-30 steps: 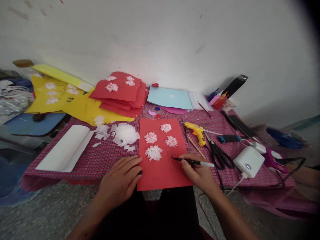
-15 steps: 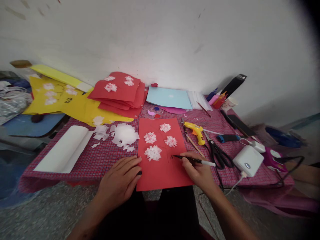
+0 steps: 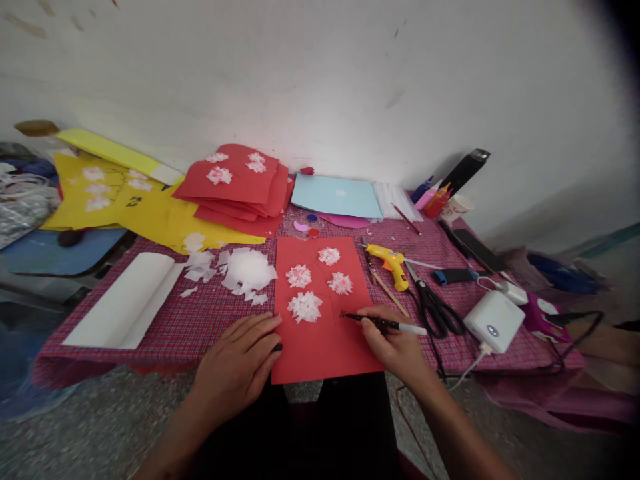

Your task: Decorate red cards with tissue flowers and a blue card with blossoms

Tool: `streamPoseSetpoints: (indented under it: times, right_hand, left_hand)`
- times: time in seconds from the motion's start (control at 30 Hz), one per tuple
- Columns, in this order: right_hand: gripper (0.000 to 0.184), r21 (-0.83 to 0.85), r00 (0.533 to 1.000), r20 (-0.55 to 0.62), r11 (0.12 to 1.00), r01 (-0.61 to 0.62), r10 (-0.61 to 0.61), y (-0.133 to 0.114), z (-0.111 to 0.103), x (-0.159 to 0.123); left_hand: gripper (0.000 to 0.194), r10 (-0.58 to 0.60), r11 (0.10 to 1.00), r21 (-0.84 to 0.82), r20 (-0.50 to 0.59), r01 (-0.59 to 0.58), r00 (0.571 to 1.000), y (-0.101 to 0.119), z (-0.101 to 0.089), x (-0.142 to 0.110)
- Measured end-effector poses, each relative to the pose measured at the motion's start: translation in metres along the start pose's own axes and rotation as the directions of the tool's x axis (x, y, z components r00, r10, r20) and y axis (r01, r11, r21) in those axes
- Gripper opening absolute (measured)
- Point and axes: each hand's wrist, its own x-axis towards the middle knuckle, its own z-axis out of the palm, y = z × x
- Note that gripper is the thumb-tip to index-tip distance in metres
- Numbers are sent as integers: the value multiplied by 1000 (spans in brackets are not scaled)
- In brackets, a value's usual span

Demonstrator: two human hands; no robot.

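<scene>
Resting flat with the left hand [image 3: 237,363], fingers slightly spread, on the left edge of the sheet [image 3: 325,357], half covering something dark [image 3: 278,347], too hidden to name. Right of the tufts [image 3: 305,307], showing more black strokes [image 3: 343,314] than a moment ago. Then, with the right hand [image 3: 395,343], pinching the pen [image 3: 374,321], tip at those strokes

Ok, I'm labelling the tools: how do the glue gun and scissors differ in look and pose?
The glue gun is yellow, the scissors black-handled. The glue gun's nozzle points left; the scissors' handles slant toward the near edge. Both lie on the checked cloth, right of the red sheet.
</scene>
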Motion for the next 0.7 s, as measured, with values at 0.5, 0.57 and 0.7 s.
streamPoseSetpoints:
  times: [0.5, 0.57, 0.7]
  right_hand:
    - [12, 28, 999, -20, 998, -47, 48, 1, 1, 0]
    - [12, 26, 998, -24, 998, -55, 56, 1, 1, 0]
    - [12, 11, 1000, -9, 1000, -27, 27, 2, 1, 0]
  left_hand:
    - [20, -14, 1000, -20, 1, 14, 1000, 0, 1, -1]
    - [20, -12, 1000, -10, -1, 12, 1000, 0, 1, -1]
    - [21, -9, 1000, -9, -2, 9, 1000, 0, 1, -1]
